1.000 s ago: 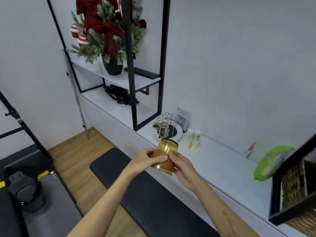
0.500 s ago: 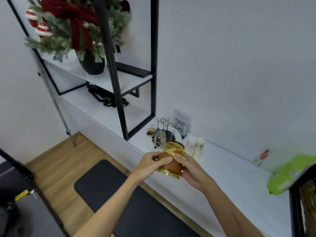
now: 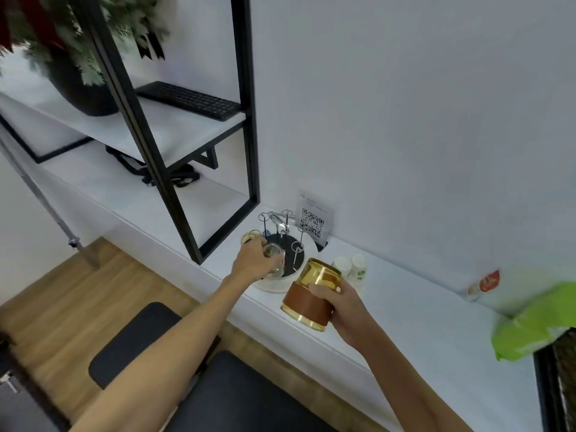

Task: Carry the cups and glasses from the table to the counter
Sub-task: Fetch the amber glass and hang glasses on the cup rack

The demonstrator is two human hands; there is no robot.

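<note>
My right hand (image 3: pixel 338 302) grips an amber glass cup (image 3: pixel 311 294) with a brown leather sleeve, tilted, just above the white counter (image 3: pixel 405 325). My left hand (image 3: pixel 254 260) reaches to the round cup rack (image 3: pixel 288 260) and curls around a clear glass (image 3: pixel 276 257) that stands on it. A second amber cup (image 3: pixel 249 237) sits at the rack's left edge, partly hidden by my left hand. Two white paper cups (image 3: pixel 350 266) stand upside down right of the rack.
A QR code sign (image 3: pixel 313 221) stands behind the rack. A black metal shelf frame (image 3: pixel 199 169) with a keyboard (image 3: pixel 190 99) and a plant pot rises at the left. A green bag (image 3: pixel 539 322) lies on the counter at right. A black bench (image 3: pixel 193 385) lies below.
My left hand has let go of the amber cup and moved forward to the clear glass on the rack. My right hand alone now holds the amber cup. The view has moved closer.
</note>
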